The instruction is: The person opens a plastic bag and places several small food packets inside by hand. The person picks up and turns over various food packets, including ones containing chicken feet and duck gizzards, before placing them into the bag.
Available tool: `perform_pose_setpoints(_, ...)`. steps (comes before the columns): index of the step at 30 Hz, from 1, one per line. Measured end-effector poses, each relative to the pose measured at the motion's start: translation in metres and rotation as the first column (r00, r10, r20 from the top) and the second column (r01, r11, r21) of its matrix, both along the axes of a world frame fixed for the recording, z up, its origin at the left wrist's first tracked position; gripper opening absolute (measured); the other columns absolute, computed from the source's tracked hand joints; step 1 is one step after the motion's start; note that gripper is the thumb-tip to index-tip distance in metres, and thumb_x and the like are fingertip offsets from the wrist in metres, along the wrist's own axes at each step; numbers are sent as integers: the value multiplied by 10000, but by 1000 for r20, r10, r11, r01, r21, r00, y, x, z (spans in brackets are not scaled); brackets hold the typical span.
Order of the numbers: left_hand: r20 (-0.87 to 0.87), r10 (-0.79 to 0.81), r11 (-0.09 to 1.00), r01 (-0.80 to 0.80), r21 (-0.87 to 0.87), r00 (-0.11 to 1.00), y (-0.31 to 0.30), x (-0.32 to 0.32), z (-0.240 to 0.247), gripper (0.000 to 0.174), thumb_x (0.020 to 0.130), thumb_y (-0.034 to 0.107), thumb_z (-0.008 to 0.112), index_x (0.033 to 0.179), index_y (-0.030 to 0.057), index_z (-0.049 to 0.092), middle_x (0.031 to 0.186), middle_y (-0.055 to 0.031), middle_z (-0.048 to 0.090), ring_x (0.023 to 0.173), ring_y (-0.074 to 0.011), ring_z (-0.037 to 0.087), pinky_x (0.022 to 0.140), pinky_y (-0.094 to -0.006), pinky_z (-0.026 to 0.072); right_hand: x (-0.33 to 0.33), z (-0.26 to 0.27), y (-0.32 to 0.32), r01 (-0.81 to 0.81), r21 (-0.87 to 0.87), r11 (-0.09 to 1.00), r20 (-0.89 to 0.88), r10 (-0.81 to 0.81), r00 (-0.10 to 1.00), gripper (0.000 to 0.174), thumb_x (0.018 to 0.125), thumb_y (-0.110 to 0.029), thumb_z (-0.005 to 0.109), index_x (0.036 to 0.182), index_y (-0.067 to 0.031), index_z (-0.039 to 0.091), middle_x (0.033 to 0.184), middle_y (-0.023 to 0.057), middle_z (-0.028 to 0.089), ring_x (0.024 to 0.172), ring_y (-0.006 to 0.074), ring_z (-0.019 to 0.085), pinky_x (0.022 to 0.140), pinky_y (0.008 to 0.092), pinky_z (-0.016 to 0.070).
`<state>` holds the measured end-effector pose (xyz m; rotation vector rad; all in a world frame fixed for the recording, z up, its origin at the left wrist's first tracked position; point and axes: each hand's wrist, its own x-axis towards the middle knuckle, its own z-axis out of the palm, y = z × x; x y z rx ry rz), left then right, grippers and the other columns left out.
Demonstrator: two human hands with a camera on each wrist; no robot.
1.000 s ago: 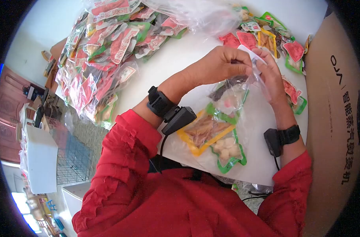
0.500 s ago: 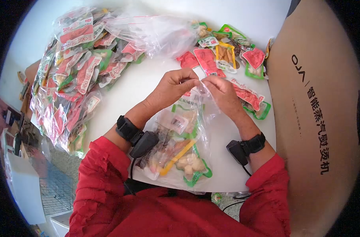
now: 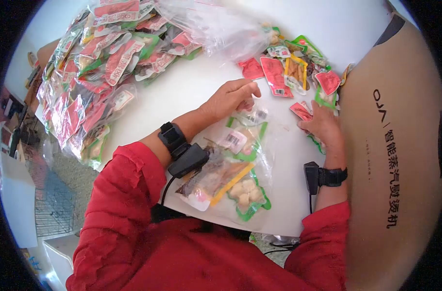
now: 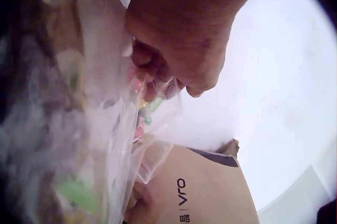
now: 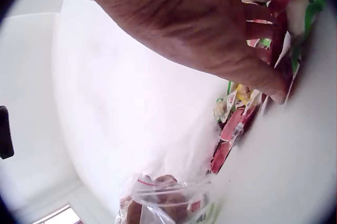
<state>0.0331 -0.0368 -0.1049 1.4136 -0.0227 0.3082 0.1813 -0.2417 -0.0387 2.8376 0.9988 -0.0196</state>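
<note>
A clear zip bag (image 3: 216, 182) lies on the white table, with several food packets inside, among them a green-edged packet of pale chunks (image 3: 246, 193) and a yellow-edged one. My left hand (image 3: 233, 99) pinches the bag's top edge between thumb and fingers; its mouth shows below the fingers in the left wrist view. My right hand (image 3: 323, 126) is over a red snack packet (image 3: 301, 110) at the table's right side. In the right wrist view its outstretched fingers (image 5: 258, 29) touch the packet, with the thumb at the packet's near edge. The hand hides part of the packet.
Filled clear bags of red packets (image 3: 119, 63) are heaped at the left. Thin clear bags (image 3: 221, 31) lie at the back. Loose red, yellow and green packets (image 3: 274, 72) are piled at the back right. A tall cardboard box (image 3: 391, 160) borders the table's right side.
Both hands were together at the bag's mouth. The right hand has let go and moved right to the red packet; the left hand still holds the bag.
</note>
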Motion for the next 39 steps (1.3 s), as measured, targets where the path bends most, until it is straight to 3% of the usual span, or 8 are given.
perform_pose_setpoints(5,-21,29,999,-29,19,999,-3,-2,4,277,900,292,461,899,30,550,689,-2,510,579,-62,469,510,-196,373,12,1,3,29,-80,996,-165,-42,985,579,632,-351,624,1116,-59,502,1078,179,513,1033,328,481,810,464,399)
perform_pose_setpoints(13,-139,-160,984,146,-107,977,-23,-12,20,358,839,394,548,1037,95,555,788,31,523,581,-35,378,491,-176,308,-61,21,29,-686,351,637,397,562,725,692,594,-310,726,1206,-130,459,1045,108,468,1033,269,435,891,425,295)
perform_pose_setpoints(21,-12,-53,861,39,-506,999,-18,-3,11,235,867,263,535,1040,103,519,780,30,548,487,-34,338,416,-183,263,-64,25,34,-708,387,590,661,358,659,591,653,-242,707,1168,-78,466,1168,128,450,1123,283,408,957,433,270)
perform_pose_setpoints(25,41,-45,842,60,-537,998,-11,-1,4,305,854,266,557,1104,105,493,848,44,557,567,-19,421,430,-158,307,-36,4,30,-531,759,376,451,285,846,377,767,-210,626,1080,-47,492,995,113,545,904,240,546,744,325,449)
perform_pose_setpoints(26,37,-40,840,53,-539,999,-11,-1,3,312,854,256,557,1115,100,484,859,40,558,565,-21,419,428,-161,309,-28,-3,30,-76,937,341,-83,429,900,325,804,-225,590,1059,-49,494,971,85,565,859,205,557,703,306,450)
perform_pose_setpoints(28,22,-33,840,40,-542,999,-17,-3,9,276,861,236,544,1099,105,497,857,38,558,542,-24,385,422,-165,287,-26,-13,32,545,761,352,-623,631,463,277,860,-293,527,1026,-72,498,908,38,590,732,137,568,596,238,437)
perform_pose_setpoints(33,-24,-101,868,76,-491,995,-19,-5,13,265,872,216,524,1111,106,498,877,6,579,500,-30,349,422,-163,287,-31,-18,38,640,734,227,-531,779,333,246,854,-246,554,1039,-90,509,828,4,587,643,91,547,509,192,397)
perform_pose_setpoints(39,-145,-184,900,107,-423,972,-15,-3,6,325,878,332,504,1104,99,501,891,-64,604,519,-30,399,448,-160,332,-30,-18,36,509,861,10,-324,782,532,207,856,-163,546,1038,-64,534,878,17,590,681,86,543,542,197,412)
